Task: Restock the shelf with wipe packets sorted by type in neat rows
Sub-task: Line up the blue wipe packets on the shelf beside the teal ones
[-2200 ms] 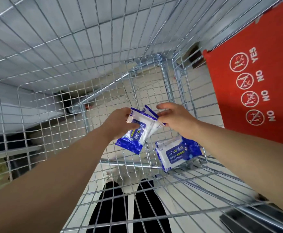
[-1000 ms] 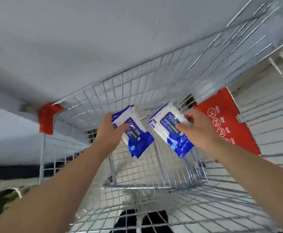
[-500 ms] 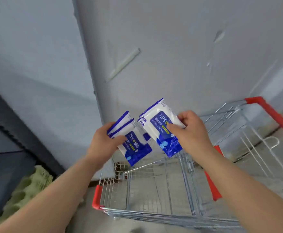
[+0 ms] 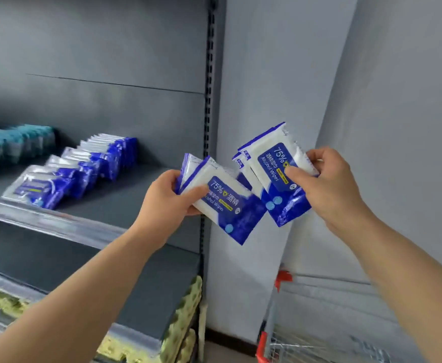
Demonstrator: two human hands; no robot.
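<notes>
My left hand (image 4: pixel 168 199) grips a small stack of blue-and-white alcohol wipe packets (image 4: pixel 225 203) by their left edge. My right hand (image 4: pixel 324 184) pinches another small stack of the same packets (image 4: pixel 275 171) by the right edge. Both stacks hang in the air just right of the grey shelf (image 4: pixel 125 195). On that shelf a row of matching blue-and-white packets (image 4: pixel 78 169) leans back from the front lip. Behind it to the left stands a row of teal packets (image 4: pixel 13 142).
A black slotted upright (image 4: pixel 209 100) ends the shelf unit, with a pale wall to its right. A wire shopping cart with red corners (image 4: pixel 282 334) stands at the lower right. Yellow-green egg trays (image 4: pixel 186 315) fill the lower shelf.
My view has swung up and left from the cart to the shelf. Both hands have lifted their packet stacks out of the cart and carried them up to shelf height.
</notes>
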